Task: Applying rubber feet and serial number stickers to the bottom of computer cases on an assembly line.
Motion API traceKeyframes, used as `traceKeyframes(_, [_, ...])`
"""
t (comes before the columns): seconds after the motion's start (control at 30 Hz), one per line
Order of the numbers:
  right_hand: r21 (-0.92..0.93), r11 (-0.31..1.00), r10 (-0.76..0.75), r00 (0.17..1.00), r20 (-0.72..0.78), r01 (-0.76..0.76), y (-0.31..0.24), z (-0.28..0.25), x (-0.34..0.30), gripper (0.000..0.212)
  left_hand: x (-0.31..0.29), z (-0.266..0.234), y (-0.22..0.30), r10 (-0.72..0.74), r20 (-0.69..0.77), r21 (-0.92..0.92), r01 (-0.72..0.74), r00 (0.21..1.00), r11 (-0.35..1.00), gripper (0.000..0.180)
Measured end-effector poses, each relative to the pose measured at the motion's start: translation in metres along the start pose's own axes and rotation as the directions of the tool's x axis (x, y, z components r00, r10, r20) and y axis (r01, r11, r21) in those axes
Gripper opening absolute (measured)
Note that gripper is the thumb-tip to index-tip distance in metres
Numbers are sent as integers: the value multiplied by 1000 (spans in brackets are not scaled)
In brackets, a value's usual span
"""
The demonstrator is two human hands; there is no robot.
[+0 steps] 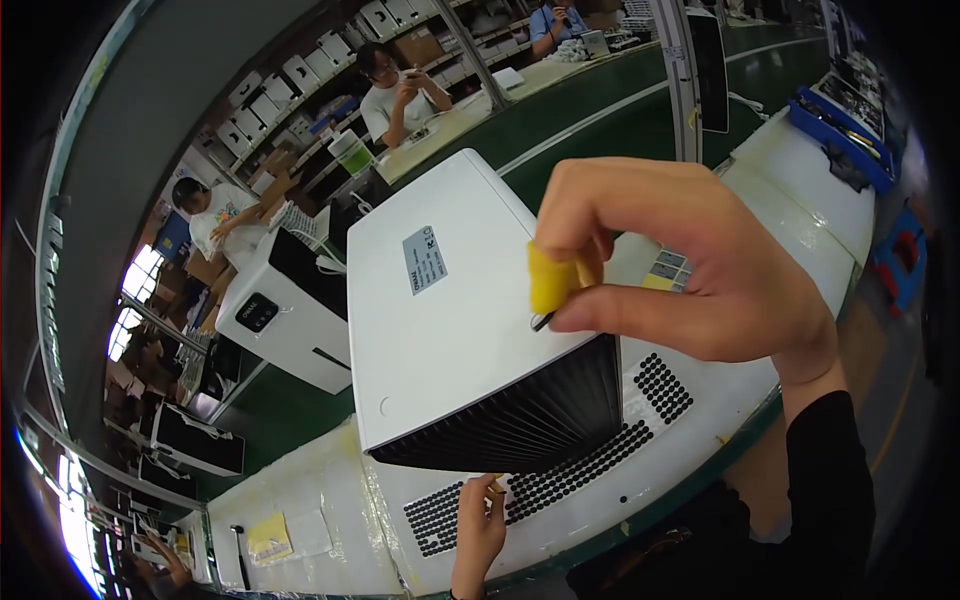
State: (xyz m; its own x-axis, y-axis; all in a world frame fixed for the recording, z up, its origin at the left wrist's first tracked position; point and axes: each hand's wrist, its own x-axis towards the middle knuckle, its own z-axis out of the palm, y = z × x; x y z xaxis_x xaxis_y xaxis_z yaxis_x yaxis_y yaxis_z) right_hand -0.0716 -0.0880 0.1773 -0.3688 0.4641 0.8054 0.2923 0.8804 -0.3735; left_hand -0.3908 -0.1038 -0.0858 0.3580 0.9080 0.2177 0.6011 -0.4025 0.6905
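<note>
As right fingers (600,310) pinch a black pad (543,321), sticking onto white unit (450,330) seems underway; likely needs pressing; left fingers' (472,500) hold unclear.

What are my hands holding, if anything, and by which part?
Your right hand seems to pinch a small black piece by its edge, between thumb and yellow-covered fingertip. Whether your left hand holds anything is unclear.
</note>
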Motion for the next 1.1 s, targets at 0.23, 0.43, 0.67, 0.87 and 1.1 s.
traceKeyframes(0.23, [-44, 988, 157, 966, 206, -151, -1, -2, 14, 14, -5, -35, 28, -37, -49, -184, 28, 998, 983, 38])
traceKeyframes(0.43, [-158, 987, 49, 951, 304, -1, 4, -14, 15, 12, 12, -62, 87, -7, -310, -329, -101, 951, 939, 47])
traceKeyframes(0.67, [-558, 722, -317, 913, 257, 408, -10, -6, -2, 18, 40, -107, 142, 272, -629, -72, -404, 728, 912, 52])
traceKeyframes(0.87, [-586, 714, -420, 904, 81, 384, -2, 2, -9, 17, 66, -126, 180, 364, -641, 8, -468, 676, 884, 49])
traceKeyframes(1.1, [-307, 880, -367, 929, 45, 363, 7, 1, -20, 14, 78, -127, 196, 400, -532, 66, -435, 746, 898, 47])
